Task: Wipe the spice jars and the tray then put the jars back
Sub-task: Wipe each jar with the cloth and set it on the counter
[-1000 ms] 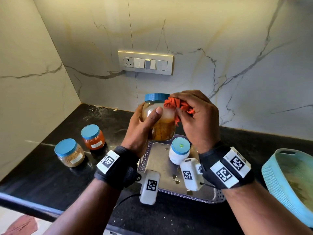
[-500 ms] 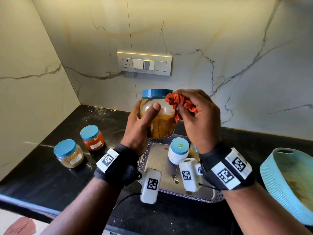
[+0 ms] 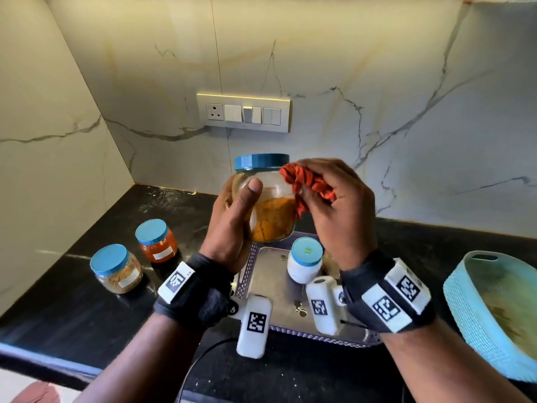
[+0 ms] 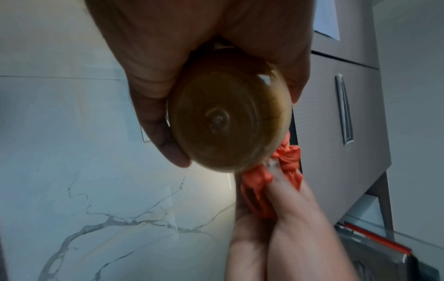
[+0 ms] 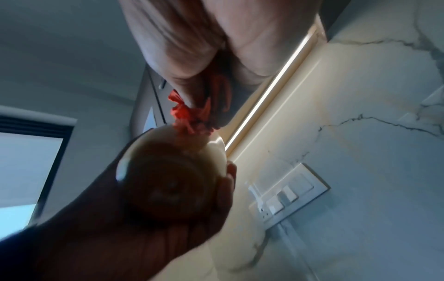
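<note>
Spice jar point(image 3: 268, 199) with the blue lid and the yellow powder is up in the air over the back of the metal tray point(image 3: 271, 286), upright, the left hand point(image 3: 232, 228) wrapped round its side with the thumb across the front. His right hand point(image 3: 337, 207) is bunched tight on an orange cloth point(image 3: 308, 183) and pressing it to the jar's shoulder just under the lid. Compared with a second ago the jar has come up a touch and the cloth has slid a little on the glass, so I'd say he's midway through rubbing this one. Two jars point(image 3: 116, 269) stand off to the left on the black counter point(image 3: 58, 309), a white jar point(image 3: 305, 261) sits on the tray, so the tray itself and the putting back are, I reckon, yet to come
</note>
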The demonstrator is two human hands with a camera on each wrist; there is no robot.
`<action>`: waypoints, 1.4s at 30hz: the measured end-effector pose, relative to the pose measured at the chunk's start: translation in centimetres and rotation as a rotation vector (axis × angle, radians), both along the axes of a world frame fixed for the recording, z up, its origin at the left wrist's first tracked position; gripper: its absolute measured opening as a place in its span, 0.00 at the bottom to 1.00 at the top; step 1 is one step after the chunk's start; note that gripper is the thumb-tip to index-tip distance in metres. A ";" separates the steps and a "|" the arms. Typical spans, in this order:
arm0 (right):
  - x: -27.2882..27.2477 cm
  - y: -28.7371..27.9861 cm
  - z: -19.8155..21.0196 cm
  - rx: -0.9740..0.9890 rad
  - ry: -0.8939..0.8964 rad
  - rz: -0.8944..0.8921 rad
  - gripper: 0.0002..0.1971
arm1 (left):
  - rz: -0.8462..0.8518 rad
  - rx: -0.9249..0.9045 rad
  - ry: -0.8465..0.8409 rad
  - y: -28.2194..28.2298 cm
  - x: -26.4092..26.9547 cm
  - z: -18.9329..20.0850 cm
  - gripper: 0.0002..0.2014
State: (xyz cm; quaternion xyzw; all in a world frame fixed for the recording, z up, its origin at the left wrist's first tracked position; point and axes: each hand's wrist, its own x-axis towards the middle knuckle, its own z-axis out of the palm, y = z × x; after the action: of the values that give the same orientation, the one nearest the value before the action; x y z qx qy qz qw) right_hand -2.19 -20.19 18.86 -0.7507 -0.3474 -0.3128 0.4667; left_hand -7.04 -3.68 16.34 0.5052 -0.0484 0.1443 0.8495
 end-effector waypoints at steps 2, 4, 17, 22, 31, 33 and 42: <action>-1.9 -0.6 -1.2 -0.052 -0.010 0.069 0.16 | 0.012 -0.046 0.003 0.7 -0.3 0.5 0.47; -3.5 -1.1 -2.1 -0.114 -0.036 0.154 0.17 | -0.014 -0.068 0.028 1.2 -0.7 1.0 0.46; -3.3 -1.9 -1.6 -0.086 -0.053 0.157 0.19 | -0.185 -0.176 0.055 0.2 -0.9 0.7 0.44; -3.2 -1.9 -2.3 -0.166 -0.122 0.138 0.20 | -0.158 -0.110 0.115 1.0 -1.0 0.4 0.40; -1.2 -1.2 -0.6 -0.228 -0.163 0.066 0.18 | 0.015 0.049 0.143 -0.1 -0.6 -0.8 0.41; -0.1 -1.0 0.2 -0.131 -0.084 0.020 0.15 | 0.017 0.039 0.137 -0.1 -0.5 -0.8 0.39; -3.0 -0.6 -1.6 -0.257 -0.187 0.116 0.18 | 0.007 -0.056 0.104 0.8 -0.8 0.2 0.48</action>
State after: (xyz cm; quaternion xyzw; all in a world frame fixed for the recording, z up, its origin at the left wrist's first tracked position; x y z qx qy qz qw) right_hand -5.17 -20.78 17.22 -0.7506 -0.4690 -0.3068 0.3501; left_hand -7.85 -2.91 16.59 0.4881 0.0017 0.1219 0.8642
